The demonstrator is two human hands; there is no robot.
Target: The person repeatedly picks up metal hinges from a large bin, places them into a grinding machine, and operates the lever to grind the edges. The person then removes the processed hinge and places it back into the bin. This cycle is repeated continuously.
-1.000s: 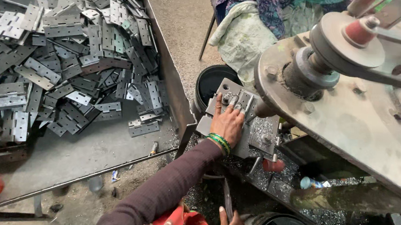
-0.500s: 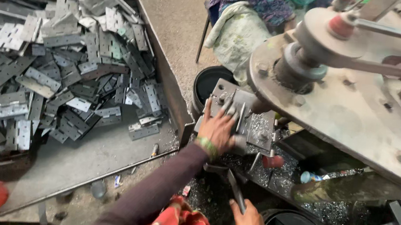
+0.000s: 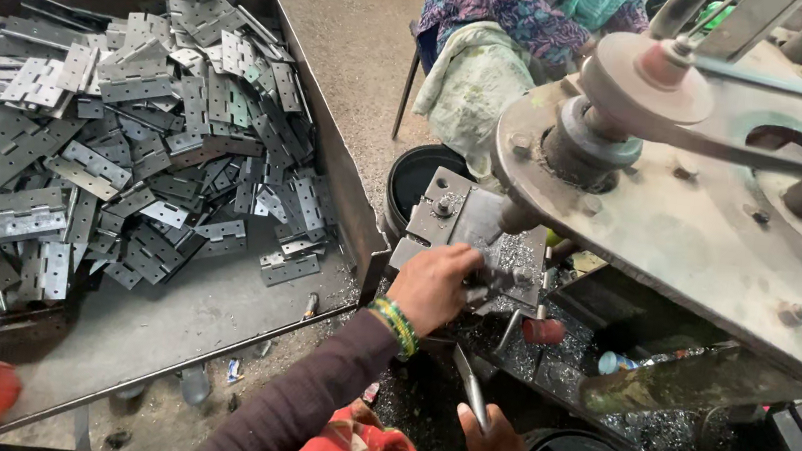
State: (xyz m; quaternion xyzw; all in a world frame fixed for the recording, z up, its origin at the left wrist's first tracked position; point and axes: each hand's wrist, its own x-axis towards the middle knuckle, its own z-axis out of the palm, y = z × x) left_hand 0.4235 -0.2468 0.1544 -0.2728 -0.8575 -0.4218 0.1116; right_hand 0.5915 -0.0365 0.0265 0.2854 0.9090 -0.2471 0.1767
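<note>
A metal hinge (image 3: 475,282) is held by the left hand (image 3: 434,285) on the machine plate (image 3: 452,216); at 6 o'clock, a lever (image 3: 471,390) is gripped by the right hand (image 3: 496,450)

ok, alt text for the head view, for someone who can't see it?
A person's left hand presses on a metal piece on the small work plate of a belt-driven machine, while the right hand grips a thin lever below. To the left, a steel tray holds a heap of grey metal hinges.
</note>
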